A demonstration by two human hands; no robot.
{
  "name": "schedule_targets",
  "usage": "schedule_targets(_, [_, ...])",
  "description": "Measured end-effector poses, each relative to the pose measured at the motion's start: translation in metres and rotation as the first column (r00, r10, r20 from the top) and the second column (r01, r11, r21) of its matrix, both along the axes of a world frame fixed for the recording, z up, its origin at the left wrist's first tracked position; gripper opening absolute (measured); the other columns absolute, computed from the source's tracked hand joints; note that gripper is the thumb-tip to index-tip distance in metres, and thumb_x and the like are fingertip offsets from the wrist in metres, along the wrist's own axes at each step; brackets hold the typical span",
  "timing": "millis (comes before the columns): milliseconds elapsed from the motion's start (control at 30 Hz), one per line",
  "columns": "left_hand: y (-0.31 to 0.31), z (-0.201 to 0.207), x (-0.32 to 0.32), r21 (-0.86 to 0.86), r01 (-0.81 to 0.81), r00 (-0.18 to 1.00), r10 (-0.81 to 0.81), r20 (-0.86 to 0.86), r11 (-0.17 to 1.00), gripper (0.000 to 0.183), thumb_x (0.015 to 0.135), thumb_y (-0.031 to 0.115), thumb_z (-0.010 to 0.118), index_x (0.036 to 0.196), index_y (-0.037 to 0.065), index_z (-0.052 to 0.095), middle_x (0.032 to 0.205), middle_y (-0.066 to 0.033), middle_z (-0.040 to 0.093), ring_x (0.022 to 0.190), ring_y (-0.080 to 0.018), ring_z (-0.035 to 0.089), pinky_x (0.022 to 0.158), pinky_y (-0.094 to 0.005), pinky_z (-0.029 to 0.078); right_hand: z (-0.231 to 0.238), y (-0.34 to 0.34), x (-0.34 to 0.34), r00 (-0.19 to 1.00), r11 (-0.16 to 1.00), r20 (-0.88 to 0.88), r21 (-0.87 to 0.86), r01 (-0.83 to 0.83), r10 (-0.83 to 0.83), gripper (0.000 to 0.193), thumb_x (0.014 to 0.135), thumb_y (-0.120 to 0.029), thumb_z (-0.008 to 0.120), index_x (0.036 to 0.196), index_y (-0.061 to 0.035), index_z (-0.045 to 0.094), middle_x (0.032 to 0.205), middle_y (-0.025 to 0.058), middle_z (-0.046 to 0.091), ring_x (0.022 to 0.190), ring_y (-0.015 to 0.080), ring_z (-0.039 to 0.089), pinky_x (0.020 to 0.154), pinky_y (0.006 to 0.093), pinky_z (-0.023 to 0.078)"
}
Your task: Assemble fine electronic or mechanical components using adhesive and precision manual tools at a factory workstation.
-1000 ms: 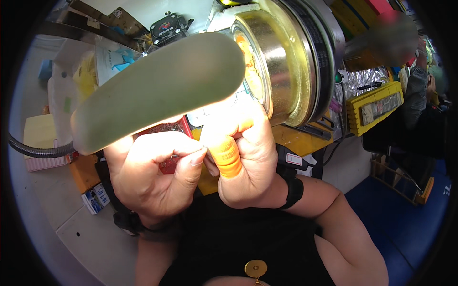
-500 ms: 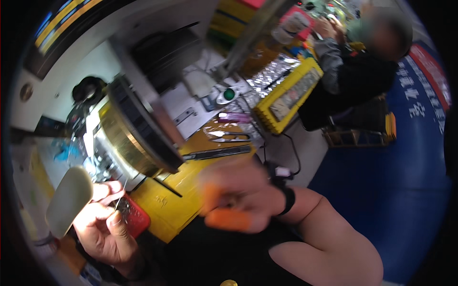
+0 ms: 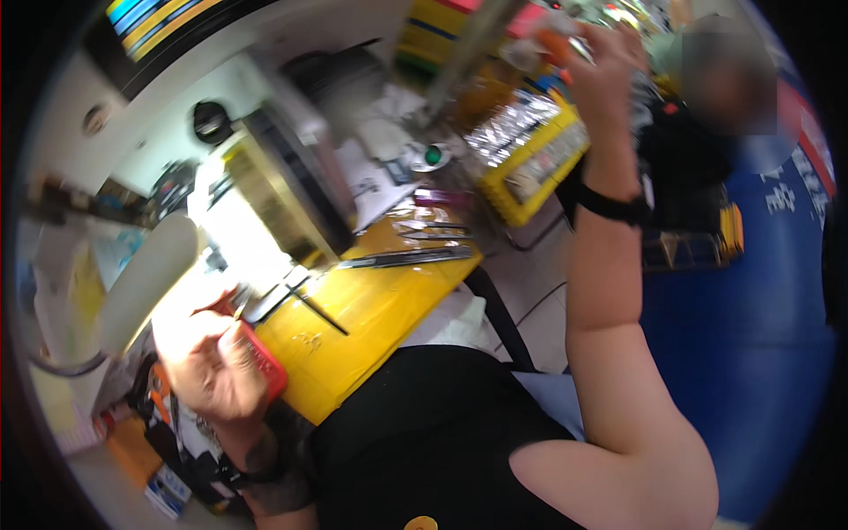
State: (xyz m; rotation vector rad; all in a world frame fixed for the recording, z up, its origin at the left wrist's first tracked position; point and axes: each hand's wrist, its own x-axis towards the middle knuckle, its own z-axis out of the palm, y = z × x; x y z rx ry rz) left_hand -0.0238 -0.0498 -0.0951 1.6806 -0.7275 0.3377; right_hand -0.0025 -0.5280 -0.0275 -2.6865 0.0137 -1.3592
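Observation:
My left hand [image 3: 216, 367] is at the lower left, its thumb and fingers pinched on a thin metal piece [image 3: 238, 311] that glare partly washes out. Close beside that hand lies a red tray [image 3: 267, 360], and a pale oval lamp head [image 3: 155, 278] hangs near it. My right arm stretches far up and to the right. Orange covers show on fingertips of my right hand [image 3: 605, 71], which is at a whitish cup [image 3: 523, 55] on the far side. Motion smears the fingers there, so whether they grip anything cannot be made out.
A yellow work surface [image 3: 353, 322] carries black tweezers [image 3: 406, 257] and a purple item [image 3: 439, 196]. Behind stand a brass-coloured drum-like machine [image 3: 274, 190] and a yellow case [image 3: 539, 163]. Another person [image 3: 698, 132] sits at the far right, near my right hand.
My right hand has swung from above the yellow surface up and away to the far right. The left hand keeps its pinch beside the red tray. The whole view has shifted a little.

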Motion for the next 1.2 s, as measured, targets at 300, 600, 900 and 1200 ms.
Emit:
schedule_targets(300, [0.002, -0.002, -0.001, 0.113, -0.174, 0.983, 0.167, 0.072, 0.978, 0.014, 0.081, -0.003, 0.071, 0.091, 0.003, 0.065, 0.102, -0.0139, 0.071, 0.091, -0.0258, 0.063, 0.085, -0.0345, 0.049, 0.045, 0.132, -0.073, 0.518, -0.091, 0.566, 0.726, -0.681, 0.641, 0.048, 0.091, -0.029, 0.071, 0.123, 0.0007, 0.052, 0.093, 0.0041, 0.043, 0.080, 0.0165, 0.039, 0.075, 0.0292, 0.037])
schedule_targets(600, [0.000, -0.005, 0.009, 0.099, -0.143, 0.985, 0.131, 0.116, 0.985, 0.015, 0.081, -0.002, 0.073, 0.094, 0.003, 0.066, 0.105, -0.0139, 0.072, 0.093, -0.0242, 0.063, 0.084, -0.0333, 0.050, -0.011, 0.234, 0.009, 0.292, 0.159, 0.250, 0.444, -0.882, 0.923, 0.055, 0.102, -0.052, 0.041, 0.124, -0.0026, 0.053, 0.098, 0.0109, 0.060, 0.073, 0.0195, 0.060, 0.095, 0.0489, 0.044])
schedule_targets(900, [0.004, -0.003, 0.005, 0.132, -0.165, 0.978, 0.146, 0.146, 0.977, 0.015, 0.081, -0.001, 0.074, 0.094, 0.002, 0.067, 0.101, -0.0123, 0.071, 0.092, -0.0250, 0.063, 0.083, -0.0338, 0.051, -0.021, 0.238, 0.015, 0.321, 0.273, 0.276, 0.198, -0.941, 0.906, 0.039, 0.103, -0.047, 0.041, 0.104, -0.0100, 0.055, 0.105, 0.0081, 0.053, 0.069, 0.0186, 0.052, 0.082, 0.0462, 0.045])
schedule_targets(1200, [-0.001, -0.004, 0.006, 0.112, -0.159, 0.982, 0.145, 0.121, 0.981, 0.014, 0.080, -0.002, 0.074, 0.093, 0.003, 0.067, 0.098, -0.0113, 0.071, 0.091, -0.0253, 0.063, 0.084, -0.0343, 0.050, -0.025, 0.241, 0.010, 0.344, 0.229, 0.345, 0.334, -0.914, 0.873, 0.047, 0.104, -0.049, 0.040, 0.119, -0.0072, 0.055, 0.102, 0.0066, 0.055, 0.078, 0.0181, 0.051, 0.086, 0.0446, 0.041])
